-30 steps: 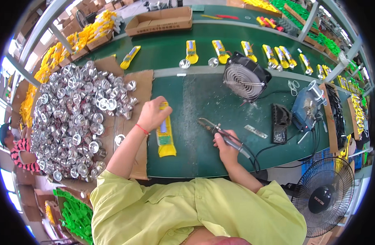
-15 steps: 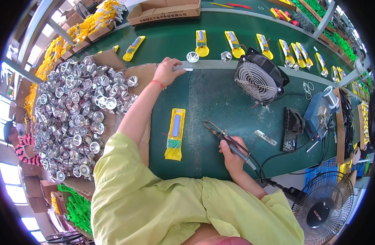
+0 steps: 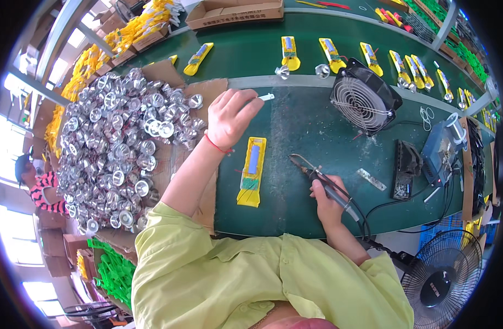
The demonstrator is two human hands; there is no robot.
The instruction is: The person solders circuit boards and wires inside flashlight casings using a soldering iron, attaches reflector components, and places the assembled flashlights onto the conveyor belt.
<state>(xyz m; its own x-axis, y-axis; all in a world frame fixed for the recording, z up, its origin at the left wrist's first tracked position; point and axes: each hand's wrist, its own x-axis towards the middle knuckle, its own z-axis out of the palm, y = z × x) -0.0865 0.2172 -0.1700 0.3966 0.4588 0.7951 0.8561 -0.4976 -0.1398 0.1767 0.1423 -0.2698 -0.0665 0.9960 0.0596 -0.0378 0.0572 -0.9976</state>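
Observation:
Closed at the fingertips, my left hand [image 3: 229,116] grips a small white strip [image 3: 266,97] above the bench, near its far rail. My right hand [image 3: 329,203] is wrapped round a soldering iron [image 3: 336,196] with a thin metal tube along it, its tip pointing up and left. Between the hands lies a yellow plastic housing [image 3: 249,198] holding a blue cylindrical battery [image 3: 254,159] and a green circuit board [image 3: 250,183]; thin wires stick out of it. The iron's tip is apart from the housing, to its right.
A heap of silver reflector cups [image 3: 114,148] lies on cardboard at left. Beyond the rail, several yellow housings [image 3: 290,60] line a green belt. A square fan [image 3: 366,98], black holder [image 3: 405,170], blue solder station [image 3: 440,151] and cables occupy the right; a black fan [image 3: 440,285] stands lower right.
My left hand has lifted off the far rail and come back toward me, with the white strip in its fingers. The right hand still holds the iron. The whole view has shifted slightly.

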